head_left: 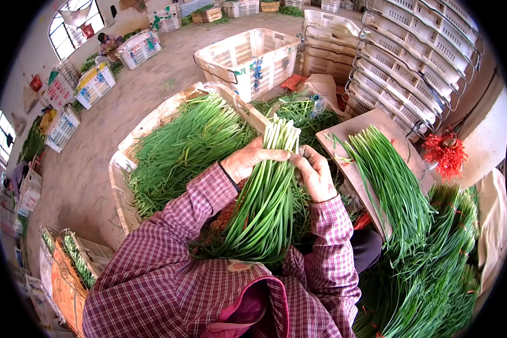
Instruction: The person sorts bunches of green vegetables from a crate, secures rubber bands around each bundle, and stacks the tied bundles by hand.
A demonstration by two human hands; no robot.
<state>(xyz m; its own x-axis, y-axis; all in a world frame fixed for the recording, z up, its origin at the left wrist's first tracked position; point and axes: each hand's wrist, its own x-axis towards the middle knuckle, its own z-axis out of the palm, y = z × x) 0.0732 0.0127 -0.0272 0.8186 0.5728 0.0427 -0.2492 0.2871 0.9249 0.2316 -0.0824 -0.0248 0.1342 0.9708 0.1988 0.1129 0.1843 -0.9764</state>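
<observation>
A bundle of long green stalks (267,194) stands upright in front of my body, its pale ends at the top and its leaves hanging down. My left hand (250,159) is wrapped round the bundle just below the pale ends, thumb across the front. At the bundle's right side, my right hand (316,172) has its fingers bent and pressed together near my left thumb; what they pinch is too small to make out. Loose stalks (188,146) fill a crate (118,180) on the left. More stalks (391,174) lie on a board (366,194) to the right.
Tied bundles (428,276) are heaped at the lower right. Red ties (445,153) hang beside tall stacked crates (411,62). A white crate (250,62) stands ahead. Further crates (96,85) line the left wall, where another person (108,46) sits.
</observation>
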